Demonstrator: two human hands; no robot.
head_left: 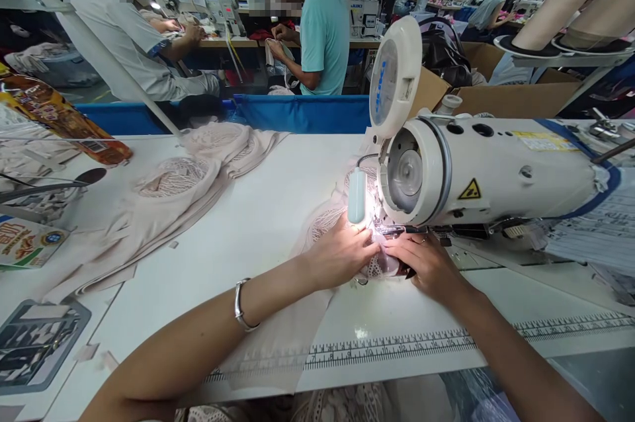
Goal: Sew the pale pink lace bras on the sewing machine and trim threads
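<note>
Pale pink lace fabric [322, 222] runs under the lit needle area of a white sewing machine [476, 170], and a sheer part of it hangs toward the table's front edge. My left hand [342, 249] is closed on the fabric just left of the needle, its fingers bent together. From the right, my right hand [421, 262] grips the same fabric with its fingertips beside the presser foot. Something small and dark shows under the right hand; I cannot make out what it is. The needle itself is lost in glare and behind the fingers.
A pile of similar pale fabric [183, 190] lies on the left of the white table [268, 223]. A bottle [64, 121], a small box [30, 243] and a grey tray [82, 316] stand further left. A printed ruler [387, 350] follows the front edge. Co-workers sit beyond.
</note>
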